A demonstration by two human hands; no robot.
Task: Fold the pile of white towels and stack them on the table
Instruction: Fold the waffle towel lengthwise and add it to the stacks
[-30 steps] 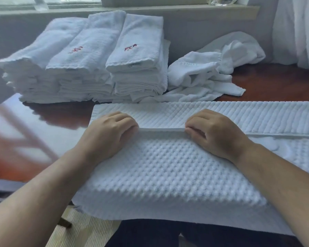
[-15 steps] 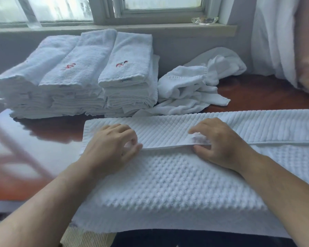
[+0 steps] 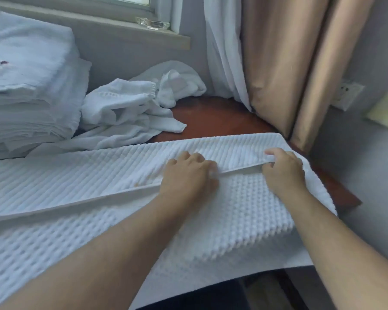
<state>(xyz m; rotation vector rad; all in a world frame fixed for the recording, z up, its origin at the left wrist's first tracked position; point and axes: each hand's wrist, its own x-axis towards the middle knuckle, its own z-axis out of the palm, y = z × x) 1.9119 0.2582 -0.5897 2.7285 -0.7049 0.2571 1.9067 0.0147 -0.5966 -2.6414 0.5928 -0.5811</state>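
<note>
Both hands, left (image 3: 187,175) and right (image 3: 283,170), each grip pinching the flat hem of the waffle-textured towel (image 3: 233,211).

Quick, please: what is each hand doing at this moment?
Left hand: fingers curled, gripping the folded edge of the waffle towel.
Right hand: pinching the same edge, near the towel's right end.

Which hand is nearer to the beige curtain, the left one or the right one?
The right hand. It pinches the folded edge of the waffle towel near its right end, just below the beige curtain. The left hand holds the same edge farther from the curtain.
</note>
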